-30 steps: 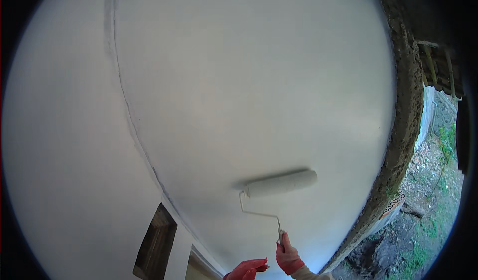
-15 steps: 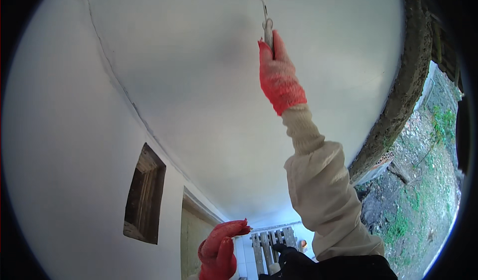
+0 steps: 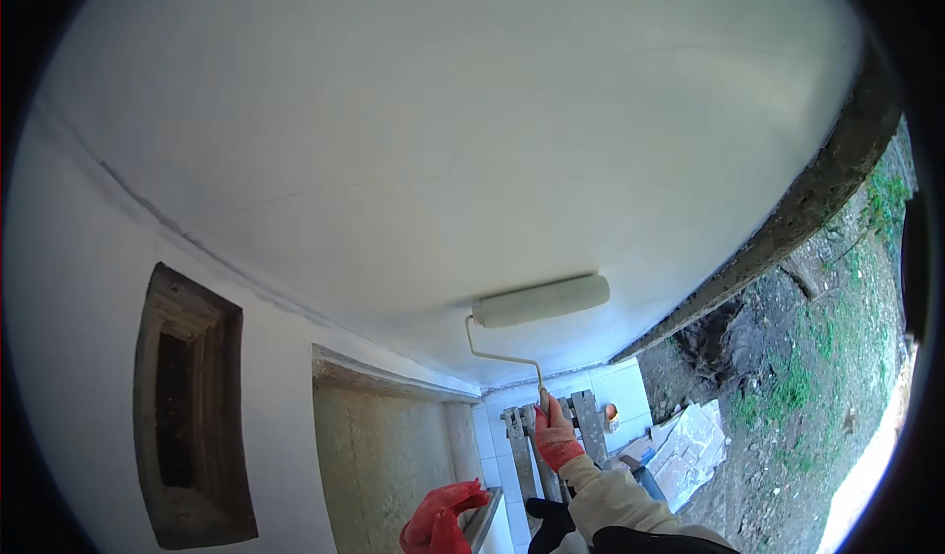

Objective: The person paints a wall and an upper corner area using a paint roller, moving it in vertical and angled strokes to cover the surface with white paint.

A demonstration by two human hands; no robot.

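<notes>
My right hand (image 3: 559,438), in a red-and-pale knit glove, grips the handle of a paint roller (image 3: 541,303). The roller's long pale sleeve lies against the white ceiling (image 3: 394,140), or very close to it, and its thin wire frame bends down to the handle. Low in the picture, my left hand (image 3: 441,520) wears a red glove and appears to hold nothing. Its fingers point to the right with the thumb apart, beside a grey ledge (image 3: 482,522); whether they touch is unclear.
A slatted wooden bench (image 3: 522,446) stands below on white floor tiles (image 3: 622,392). An orange-brown container (image 3: 611,417) and pale flat sheets (image 3: 689,446) lie to its right. At left, the white wall (image 3: 89,357) has a recessed opening (image 3: 192,406). A rough edge beam (image 3: 787,209) borders the outdoor ground.
My right hand has come down and nearer with the roller, whose sleeve now shows whole. The view has shifted toward the ceiling's far end. My left hand stays low.
</notes>
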